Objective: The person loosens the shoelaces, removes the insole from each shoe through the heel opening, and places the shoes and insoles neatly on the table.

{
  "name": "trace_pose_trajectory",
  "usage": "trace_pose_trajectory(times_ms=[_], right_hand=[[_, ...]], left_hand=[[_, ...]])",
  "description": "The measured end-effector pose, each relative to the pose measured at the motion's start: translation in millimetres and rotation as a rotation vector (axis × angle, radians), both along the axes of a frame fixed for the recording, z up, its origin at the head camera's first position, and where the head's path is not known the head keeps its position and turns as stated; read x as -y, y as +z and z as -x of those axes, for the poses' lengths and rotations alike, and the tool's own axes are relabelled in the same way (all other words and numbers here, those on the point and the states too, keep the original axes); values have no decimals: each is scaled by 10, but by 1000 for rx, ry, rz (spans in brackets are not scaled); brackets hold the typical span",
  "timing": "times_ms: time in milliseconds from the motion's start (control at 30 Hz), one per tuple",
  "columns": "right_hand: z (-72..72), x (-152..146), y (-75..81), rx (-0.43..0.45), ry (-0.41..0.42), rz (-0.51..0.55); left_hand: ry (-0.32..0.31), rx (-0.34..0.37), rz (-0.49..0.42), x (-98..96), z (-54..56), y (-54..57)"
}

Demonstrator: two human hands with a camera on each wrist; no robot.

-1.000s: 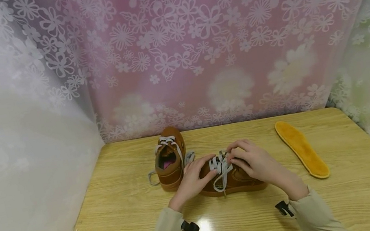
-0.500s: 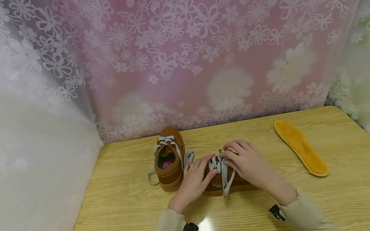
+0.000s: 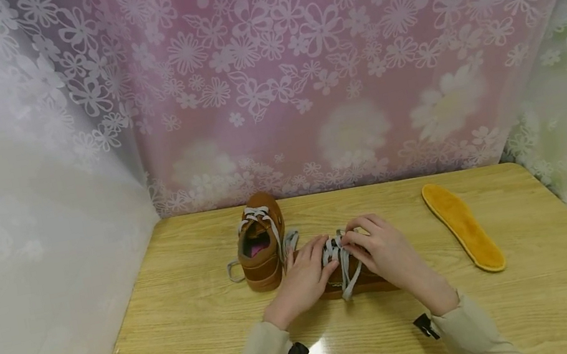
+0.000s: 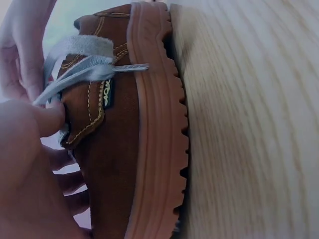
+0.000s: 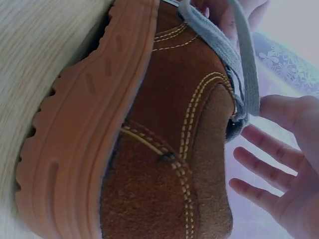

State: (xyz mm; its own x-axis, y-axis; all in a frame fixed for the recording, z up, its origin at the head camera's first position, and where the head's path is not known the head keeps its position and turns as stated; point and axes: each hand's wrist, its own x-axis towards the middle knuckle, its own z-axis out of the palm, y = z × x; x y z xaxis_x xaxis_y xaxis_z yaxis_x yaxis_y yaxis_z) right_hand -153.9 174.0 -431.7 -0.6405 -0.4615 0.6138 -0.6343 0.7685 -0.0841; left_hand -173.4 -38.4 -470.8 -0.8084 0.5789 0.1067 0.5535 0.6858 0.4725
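A brown lace-up shoe (image 3: 373, 283) stands sideways on the table, its toe to the left. My left hand (image 3: 302, 281) grips its front, the thumb on the near side by the laces and the other fingers over the far side, as the left wrist view shows. My right hand (image 3: 384, 251) is above the shoe's opening and pinches a grey shoelace (image 5: 251, 74) between thumb and forefinger; the other fingers spread beside the shoe in the right wrist view. Loose lace (image 4: 94, 69) hangs over the near side, down toward the orange-brown sole (image 4: 159, 134).
A matching brown shoe (image 3: 263, 272) stands behind on the left, toe toward the back, with loose grey lace beside it. A yellow fuzzy insole (image 3: 463, 227) lies at the right on the wooden table (image 3: 177, 347). A flowered curtain (image 3: 299, 73) hangs behind the table.
My right hand has moved a little left along the shoe, and the hanging lace has shifted with it. My left hand has slid slightly to the right. The other shoe and the insole stay put.
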Motion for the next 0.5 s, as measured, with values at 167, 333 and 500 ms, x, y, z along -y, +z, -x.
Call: trace_pose_trajectory(times_ms=[167,333,500], right_hand=[[-4,-2,9,-32,-8,30],[2,-7,-1,-74,-14,53],[4,-6,-3,-114,-29,88]], left_hand=[[26,-75,37,-32,-38,-3],[54,-117,49,-62,-57,-25],[84,-134,56,-82,-71,-27]])
